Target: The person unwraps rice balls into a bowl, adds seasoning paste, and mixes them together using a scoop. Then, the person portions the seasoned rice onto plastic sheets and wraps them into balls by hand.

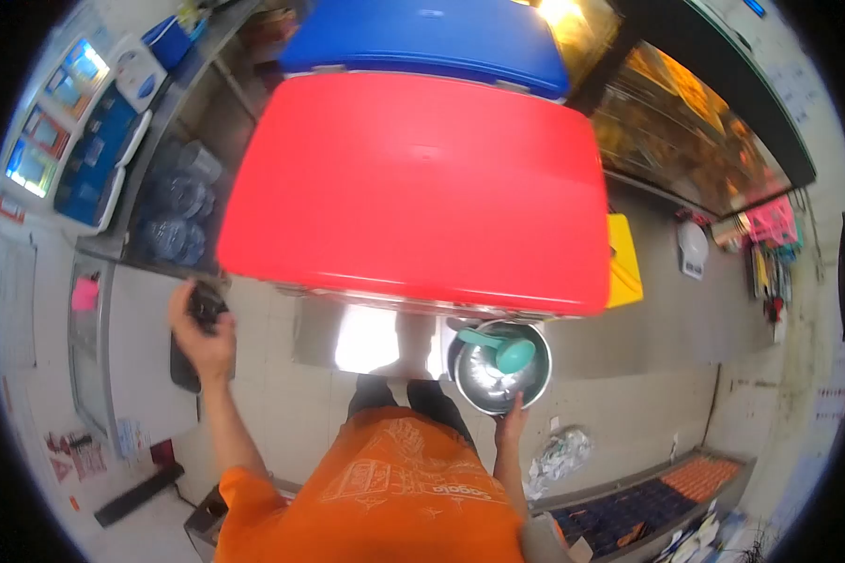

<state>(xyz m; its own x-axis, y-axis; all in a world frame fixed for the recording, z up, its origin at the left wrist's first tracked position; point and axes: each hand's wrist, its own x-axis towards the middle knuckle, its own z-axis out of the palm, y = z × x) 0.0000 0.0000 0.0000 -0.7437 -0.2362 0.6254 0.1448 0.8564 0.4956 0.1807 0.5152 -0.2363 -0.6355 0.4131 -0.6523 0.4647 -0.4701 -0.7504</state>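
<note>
My left hand [204,345] is raised at the left, its fingers closed around a small black object [207,302] whose kind I cannot make out. It is beside the near left corner of the big cooler box with a red lid [413,188]. My right hand [511,422] grips the near rim of a round metal bowl [483,389], just in front of the steel counter. Inside the bowl lies a green plastic scoop [514,355], its handle pointing left.
Behind the red lid is a blue cooler lid [427,38]. A yellow item [624,263] and a white scale [693,249] are on the steel counter [648,328]. A lit glass food case [695,122] stands at the right. Crumpled plastic [563,455] lies low right.
</note>
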